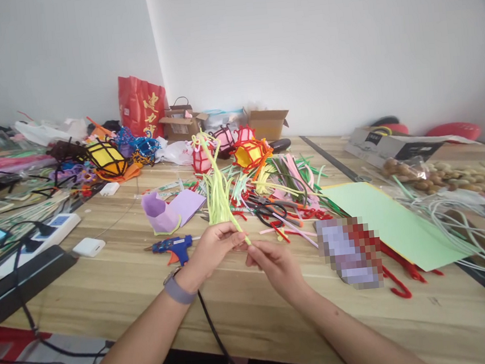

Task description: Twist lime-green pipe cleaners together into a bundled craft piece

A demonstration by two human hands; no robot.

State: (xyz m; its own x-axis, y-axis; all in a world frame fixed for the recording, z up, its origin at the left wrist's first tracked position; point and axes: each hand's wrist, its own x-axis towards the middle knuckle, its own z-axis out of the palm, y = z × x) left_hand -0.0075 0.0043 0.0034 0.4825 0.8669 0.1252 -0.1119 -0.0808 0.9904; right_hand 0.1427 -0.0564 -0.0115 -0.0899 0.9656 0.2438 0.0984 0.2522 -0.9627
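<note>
l hand (213, 249), r hand (276, 265) grips clamped on green stems (218, 198); red bag (141, 107), gold characters.

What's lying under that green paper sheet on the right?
Red pipe cleaners poke out from under the near edge of the green paper sheet. Whatever else lies beneath is covered.

The glue gun (174, 248) lies on the table (123, 279), left of the hands, scissors (268, 209) behind them.
</note>
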